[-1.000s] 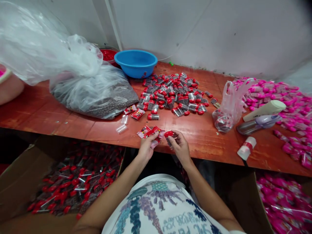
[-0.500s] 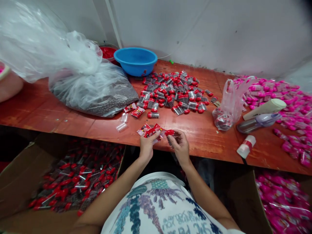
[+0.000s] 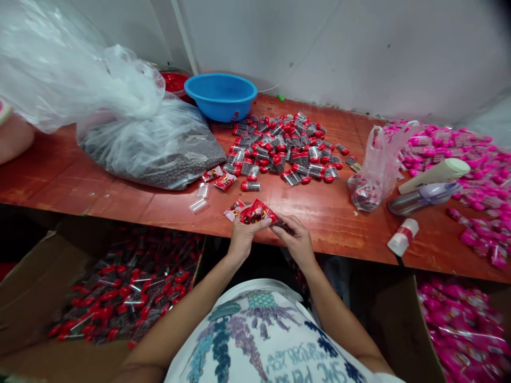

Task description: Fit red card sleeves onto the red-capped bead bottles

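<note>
My left hand (image 3: 240, 238) pinches a small red printed packet (image 3: 257, 213) at the near edge of the wooden table (image 3: 120, 202). My right hand (image 3: 296, 238) is closed against the packet's right side, on a small red-capped capsule that its fingers now mostly hide. Both hands meet just above the table edge. A pile of several clear capsules with red caps (image 3: 281, 149) lies further back on the table. Loose red packets (image 3: 219, 180) and two clear empty tubes (image 3: 198, 205) lie between the pile and my hands.
A large clear bag of dark pellets (image 3: 159, 154) fills the left of the table, a blue bowl (image 3: 221, 96) behind it. Pink capsules (image 3: 459, 154), a small plastic bag (image 3: 371, 175) and bottles (image 3: 427, 194) lie right. Cardboard boxes below hold red capsules (image 3: 120, 292) and pink ones (image 3: 463, 330).
My hands have come together: the red-capped capsule, clearly visible in my right fingers before, is now pushed against the red packet and mostly hidden.
</note>
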### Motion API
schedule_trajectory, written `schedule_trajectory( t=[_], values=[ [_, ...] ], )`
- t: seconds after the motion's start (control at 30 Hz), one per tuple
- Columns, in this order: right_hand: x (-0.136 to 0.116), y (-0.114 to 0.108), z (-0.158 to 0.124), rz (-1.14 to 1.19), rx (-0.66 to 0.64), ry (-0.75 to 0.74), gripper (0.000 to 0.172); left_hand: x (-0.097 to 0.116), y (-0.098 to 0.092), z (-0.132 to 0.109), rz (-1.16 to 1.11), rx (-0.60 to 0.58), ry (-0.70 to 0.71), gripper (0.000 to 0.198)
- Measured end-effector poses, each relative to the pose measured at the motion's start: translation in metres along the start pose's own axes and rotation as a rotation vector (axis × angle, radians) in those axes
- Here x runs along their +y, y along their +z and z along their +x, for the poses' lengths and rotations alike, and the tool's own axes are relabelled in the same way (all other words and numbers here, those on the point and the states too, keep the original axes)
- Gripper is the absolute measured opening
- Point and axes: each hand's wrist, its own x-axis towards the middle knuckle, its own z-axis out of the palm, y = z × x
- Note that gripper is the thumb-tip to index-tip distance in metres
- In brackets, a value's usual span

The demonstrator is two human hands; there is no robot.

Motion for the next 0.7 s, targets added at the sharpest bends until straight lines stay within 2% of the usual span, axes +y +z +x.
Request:
schedule_trajectory(
  t=[0.1, 0.17, 0.33, 0.47, 0.57, 0.7],
  values=[
    [0.000, 0.004, -0.002, 0.152, 0.028, 0.117, 0.031, -0.002, 0.002, -0.001, -0.009, 0.032, 0.031, 0.044],
    [0.000, 0.005, -0.002, 0.180, 0.037, 0.132, 0.029, -0.002, 0.004, -0.003, -0.012, 0.046, 0.033, 0.047],
    [-0.006, 0.004, -0.003, 0.152, 0.071, 0.096, 0.029, 0.000, 0.007, -0.007, -0.050, 0.053, 0.037, 0.054],
    [-0.006, 0.007, -0.006, 0.150, 0.121, 0.047, 0.027, 0.005, 0.009, -0.007, -0.050, 0.011, -0.027, 0.063],
    [-0.006, 0.008, -0.008, 0.038, 0.148, -0.059, 0.023, 0.008, 0.009, -0.006, -0.042, -0.024, -0.066, 0.061],
    [-0.007, 0.007, -0.008, 0.012, 0.140, -0.085, 0.024, 0.008, 0.007, -0.004, -0.049, -0.031, -0.053, 0.055]
  ],
)
